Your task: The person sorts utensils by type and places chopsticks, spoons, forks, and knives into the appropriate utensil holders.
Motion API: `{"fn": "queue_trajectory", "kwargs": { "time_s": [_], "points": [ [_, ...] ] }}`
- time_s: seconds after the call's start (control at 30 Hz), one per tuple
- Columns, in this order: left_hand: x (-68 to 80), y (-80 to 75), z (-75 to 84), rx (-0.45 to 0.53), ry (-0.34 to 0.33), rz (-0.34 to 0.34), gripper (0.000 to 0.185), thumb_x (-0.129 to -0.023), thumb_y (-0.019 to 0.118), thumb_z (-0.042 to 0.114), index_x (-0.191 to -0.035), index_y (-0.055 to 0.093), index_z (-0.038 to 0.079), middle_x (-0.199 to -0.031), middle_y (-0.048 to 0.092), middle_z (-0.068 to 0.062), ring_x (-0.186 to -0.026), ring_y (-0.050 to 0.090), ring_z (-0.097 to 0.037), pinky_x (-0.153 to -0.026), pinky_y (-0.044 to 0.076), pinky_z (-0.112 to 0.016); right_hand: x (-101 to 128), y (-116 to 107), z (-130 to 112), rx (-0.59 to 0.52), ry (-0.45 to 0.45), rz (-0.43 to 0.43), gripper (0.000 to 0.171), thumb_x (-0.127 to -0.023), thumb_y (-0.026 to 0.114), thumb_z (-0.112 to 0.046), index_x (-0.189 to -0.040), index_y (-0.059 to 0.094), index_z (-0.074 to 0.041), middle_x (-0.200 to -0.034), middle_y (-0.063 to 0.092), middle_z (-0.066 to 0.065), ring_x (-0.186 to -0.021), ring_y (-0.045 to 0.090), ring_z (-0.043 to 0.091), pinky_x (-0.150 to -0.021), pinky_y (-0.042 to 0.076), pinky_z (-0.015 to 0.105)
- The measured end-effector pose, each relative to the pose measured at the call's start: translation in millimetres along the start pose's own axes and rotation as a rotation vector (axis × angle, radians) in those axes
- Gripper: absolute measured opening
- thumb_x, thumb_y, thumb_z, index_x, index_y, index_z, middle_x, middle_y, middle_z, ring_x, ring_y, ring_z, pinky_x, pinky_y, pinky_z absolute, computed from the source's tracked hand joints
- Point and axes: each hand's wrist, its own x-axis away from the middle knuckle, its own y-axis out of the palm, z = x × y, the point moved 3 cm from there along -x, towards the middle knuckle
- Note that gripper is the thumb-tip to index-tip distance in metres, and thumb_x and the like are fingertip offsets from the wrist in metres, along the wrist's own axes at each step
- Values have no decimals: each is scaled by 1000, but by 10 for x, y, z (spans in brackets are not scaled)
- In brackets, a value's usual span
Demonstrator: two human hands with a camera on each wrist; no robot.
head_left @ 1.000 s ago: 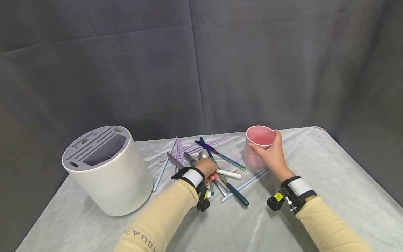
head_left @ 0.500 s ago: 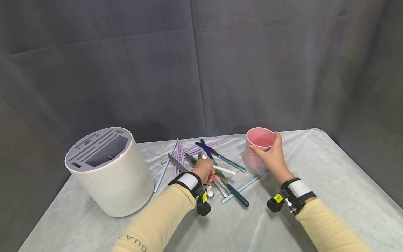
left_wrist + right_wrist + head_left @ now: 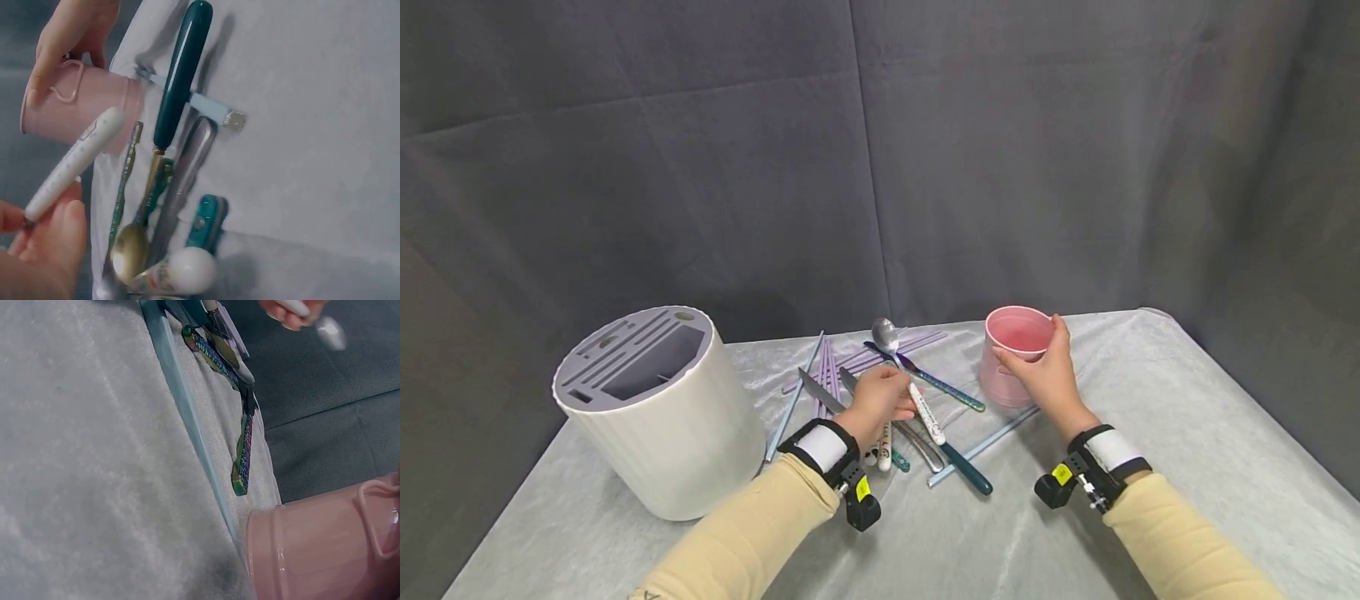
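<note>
In the head view my left hand pinches a spoon with a patterned white handle, raised above the cutlery pile. Its silver bowl points to the back of the table and its handle toward the front right. My right hand grips the rim of a small pink pail, which stands upright on the table. A wire-like side handle shows on the pail in the left wrist view. Under the left hand lie a dark green-handled spoon, a silver handle and white-handled pieces, partly hidden.
A white, round utensil holder with a grey slotted top stands at the left. Purple chopsticks and pale blue sticks lie around the pile. A rainbow-handled knife lies behind. Grey cloth hangs behind the table.
The left hand has lifted the white-handled spoon out of the pile and turned it, so its bowl now shows above the hand. The right hand and pail have stayed in place.
</note>
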Motion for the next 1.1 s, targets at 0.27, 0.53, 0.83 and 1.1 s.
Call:
{"fn": "queue_trajectory", "kwargs": {
  "time_s": [0.27, 0.53, 0.83, 1.1],
  "points": [
    [-104, 71, 191, 84, 200, -10, 11, -94, 59, 5, -96, 60, -5, -100, 71, -21, -69, 65, -10, -72, 56, -32, 14, 22, 8, -6, 3, 1, 101, -83, 76, -13, -150, 4, 8, -149, 22, 32, -135, 30, 42, -112, 25, 50],
    [-179, 325, 687, 141, 473, 45, 17, -91, 66, 4, -95, 65, -12, -99, 71, -21, -75, 68, -11, -73, 56, -31, 10, -28, -34, -7, -15, 25, 100, -82, 77, -11, -149, 5, 9, -147, 24, 33, -134, 32, 43, -111, 26, 50],
    [-217, 659, 909, 70, 654, 114, 16, -88, 68, 0, -99, 68, -12, -100, 71, -20, -84, 68, -16, -74, 53, -22, 82, -3, -74, -21, -22, 26, 100, -82, 77, -11, -149, 6, 9, -146, 25, 33, -134, 32, 43, -111, 26, 49],
    [-283, 900, 780, -104, 699, 105, 11, -87, 69, 0, -96, 72, -6, -92, 73, -15, -81, 69, -20, -72, 52, -19, 111, 33, -52, -10, -30, 18, 100, -82, 78, -11, -149, 6, 9, -146, 25, 33, -133, 32, 42, -111, 27, 49]
  ]
}}
